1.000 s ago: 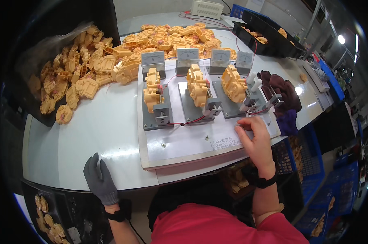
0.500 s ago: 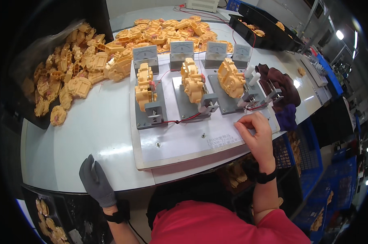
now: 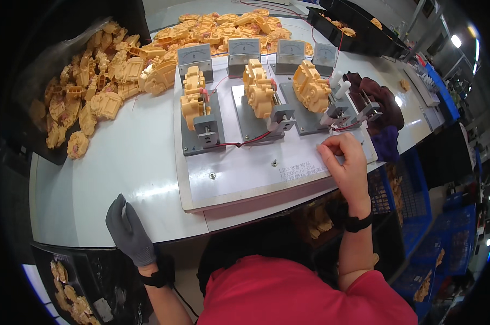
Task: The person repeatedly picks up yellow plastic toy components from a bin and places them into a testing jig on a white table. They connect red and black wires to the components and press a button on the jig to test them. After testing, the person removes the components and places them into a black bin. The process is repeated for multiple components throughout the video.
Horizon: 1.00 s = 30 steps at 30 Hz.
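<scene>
The white board [image 3: 239, 187] lies on the counter [image 3: 120, 179] and serves as the reference. Three yellow parts [image 3: 260, 92] stand in a row on gray stands [image 3: 192, 145], across the middle of the board; the brackets [image 3: 207, 134] at their near ends appear to keep them from tipping. Four meters [image 3: 244, 47] line the board's far edge and face the person, presumably for reading past the parts. The right hand [image 3: 347, 165] is at the board's near right corner, grip curled, thumb and index finger nearly together; whether it has hold of anything cannot be told. The gloved left hand [image 3: 130, 232] is left of the board, grip loosely spread, with nothing visible in it; it seems parked clear of the stands. A heap of similar parts [image 3: 223, 32] lies beyond the board.
</scene>
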### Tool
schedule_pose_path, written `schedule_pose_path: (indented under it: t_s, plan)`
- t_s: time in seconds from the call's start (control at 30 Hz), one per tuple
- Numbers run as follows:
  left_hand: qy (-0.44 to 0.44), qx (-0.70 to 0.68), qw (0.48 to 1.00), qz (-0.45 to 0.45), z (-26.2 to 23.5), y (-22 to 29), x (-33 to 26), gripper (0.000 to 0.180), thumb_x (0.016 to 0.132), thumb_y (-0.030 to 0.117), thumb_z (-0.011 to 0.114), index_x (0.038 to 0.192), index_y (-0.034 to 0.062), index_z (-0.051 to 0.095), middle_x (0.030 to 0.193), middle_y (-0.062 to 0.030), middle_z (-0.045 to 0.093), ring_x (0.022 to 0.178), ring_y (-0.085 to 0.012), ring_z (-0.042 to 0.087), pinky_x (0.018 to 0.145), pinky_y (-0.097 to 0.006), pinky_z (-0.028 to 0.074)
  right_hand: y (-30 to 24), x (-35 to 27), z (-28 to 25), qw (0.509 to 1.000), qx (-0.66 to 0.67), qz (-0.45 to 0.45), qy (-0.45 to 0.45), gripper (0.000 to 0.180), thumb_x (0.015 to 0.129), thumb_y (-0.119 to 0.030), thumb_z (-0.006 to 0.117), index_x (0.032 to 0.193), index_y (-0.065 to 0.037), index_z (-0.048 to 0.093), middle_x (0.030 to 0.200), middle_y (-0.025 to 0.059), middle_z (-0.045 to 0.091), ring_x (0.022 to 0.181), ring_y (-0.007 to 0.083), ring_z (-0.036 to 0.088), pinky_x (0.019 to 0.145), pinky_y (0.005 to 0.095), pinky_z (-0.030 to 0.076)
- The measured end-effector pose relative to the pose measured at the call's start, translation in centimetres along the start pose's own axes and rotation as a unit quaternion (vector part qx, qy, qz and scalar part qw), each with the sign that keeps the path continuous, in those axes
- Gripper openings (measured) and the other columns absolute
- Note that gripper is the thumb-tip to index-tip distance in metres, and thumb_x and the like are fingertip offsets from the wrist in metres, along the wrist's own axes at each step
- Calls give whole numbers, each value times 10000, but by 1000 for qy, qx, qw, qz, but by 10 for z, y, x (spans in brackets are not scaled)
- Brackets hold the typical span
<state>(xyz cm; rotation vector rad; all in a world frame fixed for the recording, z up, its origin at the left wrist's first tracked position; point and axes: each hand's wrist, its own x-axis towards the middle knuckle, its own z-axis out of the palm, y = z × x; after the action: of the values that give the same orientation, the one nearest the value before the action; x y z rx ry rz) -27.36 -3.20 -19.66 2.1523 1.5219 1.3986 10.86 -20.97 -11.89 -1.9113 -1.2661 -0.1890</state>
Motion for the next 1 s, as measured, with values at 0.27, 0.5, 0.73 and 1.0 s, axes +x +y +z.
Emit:
schedule_pose_path:
  t_s: [0.27, 0.5, 0.73, 1.0]
  plan:
    - [-4, -6, 1000, 0, 0, 0, 1, 261, 948, 8, 588, 1203, -31, 625, 1178, -142, 641, 1110, -277, 606, 963, -369, 493, -3, 2, -17, 990, 102, 52, -84, 132, 877, -68, 670, 992, -5, 677, 909, 96, 625, 824, 215, 616, 786, 321, 477]
    - [-12, 1, 1000, -5, -1, -2, 1, 271, 951, 3, 583, 1217, -26, 620, 1185, -138, 639, 1126, -266, 599, 973, -361, 496, 3, 7, -27, 987, 85, 23, -137, 170, 914, -49, 615, 1067, -9, 676, 978, 95, 631, 908, 218, 608, 806, 304, 475]
    - [-11, -12, 1000, -3, -1, -3, 0, 265, 955, 11, 582, 1214, -26, 620, 1195, -135, 638, 1125, -265, 599, 975, -360, 494, 2, 6, -27, 987, 83, 29, -137, 143, 918, -53, 620, 1040, -11, 681, 958, 96, 628, 901, 225, 600, 791, 309, 465]
    - [-2, -41, 999, -12, -1, -1, -1, 271, 952, 3, 591, 1220, -17, 627, 1197, -127, 633, 1124, -258, 600, 971, -359, 492, 1, 8, -28, 987, 68, 35, -144, 124, 909, -54, 634, 1016, -5, 671, 979, 94, 626, 911, 219, 598, 815, 307, 467]
